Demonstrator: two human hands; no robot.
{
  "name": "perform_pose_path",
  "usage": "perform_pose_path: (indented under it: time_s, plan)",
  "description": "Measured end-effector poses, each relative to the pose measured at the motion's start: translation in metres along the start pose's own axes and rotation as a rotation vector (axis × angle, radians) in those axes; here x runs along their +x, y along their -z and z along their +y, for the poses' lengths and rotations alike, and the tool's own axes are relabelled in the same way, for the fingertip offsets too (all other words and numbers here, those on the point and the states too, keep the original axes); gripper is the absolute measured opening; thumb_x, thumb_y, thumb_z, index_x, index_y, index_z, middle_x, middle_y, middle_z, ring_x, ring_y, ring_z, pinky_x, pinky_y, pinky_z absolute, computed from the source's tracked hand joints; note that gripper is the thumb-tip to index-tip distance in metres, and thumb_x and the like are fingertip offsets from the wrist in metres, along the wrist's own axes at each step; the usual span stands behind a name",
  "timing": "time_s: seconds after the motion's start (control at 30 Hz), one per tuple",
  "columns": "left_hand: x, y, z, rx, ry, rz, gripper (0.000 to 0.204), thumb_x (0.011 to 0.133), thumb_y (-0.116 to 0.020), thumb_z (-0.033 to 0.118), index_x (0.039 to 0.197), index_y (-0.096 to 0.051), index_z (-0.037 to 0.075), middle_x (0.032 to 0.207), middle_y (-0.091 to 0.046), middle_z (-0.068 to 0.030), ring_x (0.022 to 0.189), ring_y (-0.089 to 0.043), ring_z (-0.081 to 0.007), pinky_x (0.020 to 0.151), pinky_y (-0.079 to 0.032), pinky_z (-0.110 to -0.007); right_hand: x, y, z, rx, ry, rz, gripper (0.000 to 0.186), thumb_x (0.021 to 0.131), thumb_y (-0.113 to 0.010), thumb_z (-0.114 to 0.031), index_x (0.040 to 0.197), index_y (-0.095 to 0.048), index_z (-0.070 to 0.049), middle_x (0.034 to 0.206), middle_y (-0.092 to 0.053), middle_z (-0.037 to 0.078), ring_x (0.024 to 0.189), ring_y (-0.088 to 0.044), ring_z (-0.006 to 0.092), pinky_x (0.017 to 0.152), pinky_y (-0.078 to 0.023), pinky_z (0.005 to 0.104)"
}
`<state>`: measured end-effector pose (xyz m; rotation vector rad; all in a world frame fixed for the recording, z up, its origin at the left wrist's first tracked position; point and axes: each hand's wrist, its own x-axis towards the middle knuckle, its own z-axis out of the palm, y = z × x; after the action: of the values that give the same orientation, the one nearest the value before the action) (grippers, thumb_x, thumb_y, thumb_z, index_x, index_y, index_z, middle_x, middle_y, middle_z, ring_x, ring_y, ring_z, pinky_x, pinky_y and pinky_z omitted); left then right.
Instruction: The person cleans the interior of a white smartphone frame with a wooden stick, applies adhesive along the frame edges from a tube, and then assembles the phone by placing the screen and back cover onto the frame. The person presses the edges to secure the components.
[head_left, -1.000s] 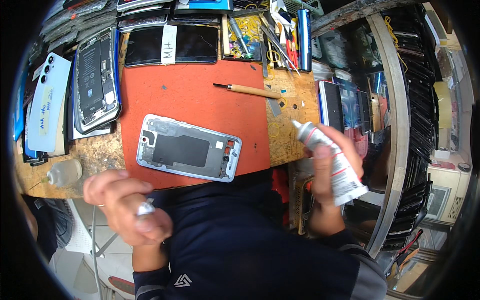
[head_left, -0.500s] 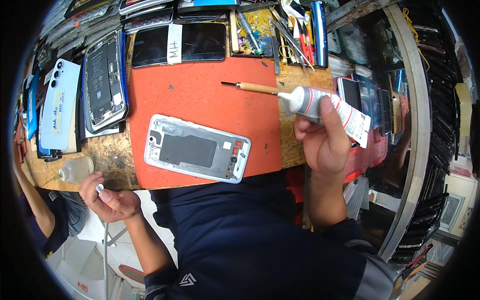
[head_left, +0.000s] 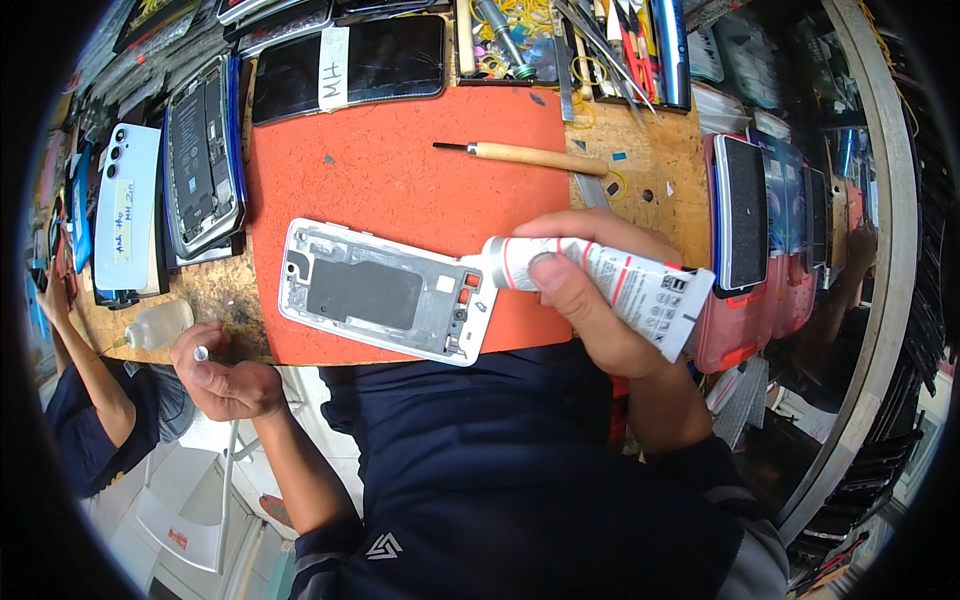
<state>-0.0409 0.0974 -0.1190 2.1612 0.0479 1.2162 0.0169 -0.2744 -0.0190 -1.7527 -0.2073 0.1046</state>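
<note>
My right hand (head_left: 615, 340) is closed around a white and silver glue tube (head_left: 640, 292), thumb on top. The tube lies tilted with its narrow end toward the left, by the right edge of a phone frame (head_left: 435, 310); its tip is hard to make out against the frame. That frame is white-rimmed and grey, with a black sheet in its middle, and rests on an orange mat (head_left: 380, 170). At the table's front left, my left hand (head_left: 238, 388) pinches a small white cap (head_left: 201, 353). Beside it a clear squeeze bottle (head_left: 162, 325) lies on its side.
Across the mat's right edge lies a wooden-handled tool (head_left: 540, 157). Two dark phones (head_left: 400, 65) sit behind the mat. On the left are an opened phone (head_left: 200, 155) and a pale blue back cover (head_left: 128, 210). A co-worker's arm (head_left: 95, 385) shows at far left.
My right hand has brought the tube left and down to the phone frame's right edge. My left hand still pinches the cap. The whole view has shifted slightly.
</note>
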Motion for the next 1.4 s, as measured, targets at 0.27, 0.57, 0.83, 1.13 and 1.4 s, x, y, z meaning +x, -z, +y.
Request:
perform_pose_path:
  time_s: [0.27,0.57,0.83,1.13,1.4]
  plan:
    - [0.007,-0.002,0.006,0.033,-0.072,-0.044,0.039,0.115,-0.038,0.019,0.095,-0.062,-0.006,0.093,-0.065,-0.0187,0.084,-0.063,-0.0272,0.075,-0.05,-0.036,0.014,-0.013,-0.003,-0.171,0.134,-0.145,0.013,0.101,-0.073,-0.007,0.11,-0.078,0.002,0.093,-0.081,0.013,0.082,-0.08,0.0201,0.074,-0.06,0.0309]
    - [0.01,-0.004,0.014,0.03,-0.06,-0.063,0.037,0.108,-0.045,0.02,0.089,-0.062,-0.006,0.084,-0.062,-0.0183,0.077,-0.064,-0.0306,0.073,-0.052,-0.039,0.024,-0.028,-0.018,-0.199,0.123,-0.119,0.011,0.1,-0.078,-0.006,0.108,-0.078,0.001,0.09,-0.081,0.013,0.073,-0.079,0.02,0.065,-0.057,0.0299]
    - [0.012,-0.007,0.016,-0.039,-0.086,-0.054,0.038,0.108,-0.048,0.021,0.087,-0.063,-0.007,0.08,-0.065,-0.0194,0.071,-0.064,-0.0313,0.066,-0.052,-0.041,0.048,-0.058,-0.025,-0.288,0.152,-0.15,0.011,0.1,-0.078,-0.007,0.106,-0.078,0.002,0.088,-0.078,0.012,0.074,-0.076,0.0194,0.067,-0.056,0.0312]
    - [0.015,-0.008,0.018,-0.036,-0.119,-0.061,0.036,0.108,-0.05,0.021,0.087,-0.063,-0.005,0.077,-0.067,-0.0189,0.067,-0.063,-0.0303,0.061,-0.049,-0.04,0.063,-0.079,-0.029,-0.339,0.137,-0.197,0.013,0.102,-0.077,-0.013,0.105,-0.08,0.0,0.089,-0.081,0.01,0.079,-0.077,0.0155,0.072,-0.059,0.0289]
    - [0.016,-0.007,0.018,-0.043,-0.132,-0.082,0.031,0.105,-0.053,0.019,0.088,-0.064,-0.004,0.077,-0.068,-0.0184,0.067,-0.064,-0.0307,0.061,-0.049,-0.039,0.068,-0.091,-0.031,-0.317,0.152,-0.194,0.014,0.104,-0.077,-0.013,0.107,-0.08,0.0,0.089,-0.081,0.008,0.08,-0.075,0.011,0.073,-0.058,0.0269]
